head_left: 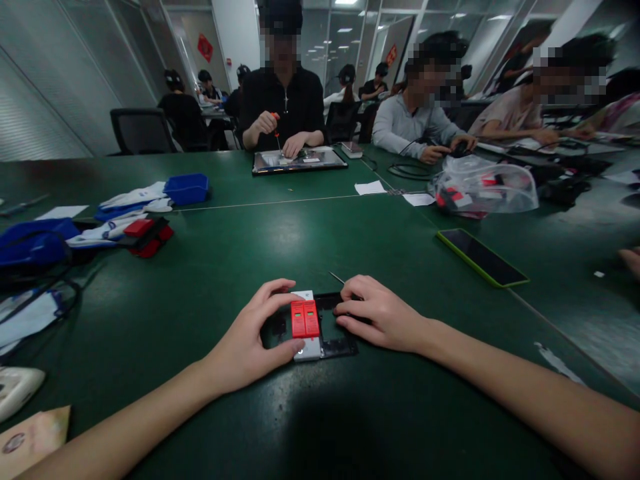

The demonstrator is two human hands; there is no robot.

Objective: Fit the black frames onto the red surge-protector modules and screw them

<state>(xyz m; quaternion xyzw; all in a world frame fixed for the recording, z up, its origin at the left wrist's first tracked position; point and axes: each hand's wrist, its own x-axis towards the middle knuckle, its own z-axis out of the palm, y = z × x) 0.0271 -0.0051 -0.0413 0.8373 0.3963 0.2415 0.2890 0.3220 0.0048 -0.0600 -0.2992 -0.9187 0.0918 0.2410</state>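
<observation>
Module (pixel 305 323), red-faced, sits over black frame (pixel 340 348) on desk (pixel 260 247), left hand (pixel 244 340) fingers holding its ends, seemingly for steadiness, right hand (pixel 385 315) fingers curled by thin rod (pixel 336 277), grip unclear.

The tabletop (pixel 250 247) is green. A dark-screened phone (pixel 483 257) with yellow-green edges lies flat at right. Beyond it lies a clear plastic bag (pixel 515 187) with red items (pixel 493 180) inside. Two white paper pieces (pixel 370 188) lie left of the bag. At far left, a blue box (pixel 187 190) adjoins white-and-blue material (pixel 134 195); a red-and-black object (pixel 149 238) lies nearer. Opposite, a co-worker (pixel 283 100) holds an orange-handled tool (pixel 275 116) over a flat panel (pixel 327 159).
</observation>
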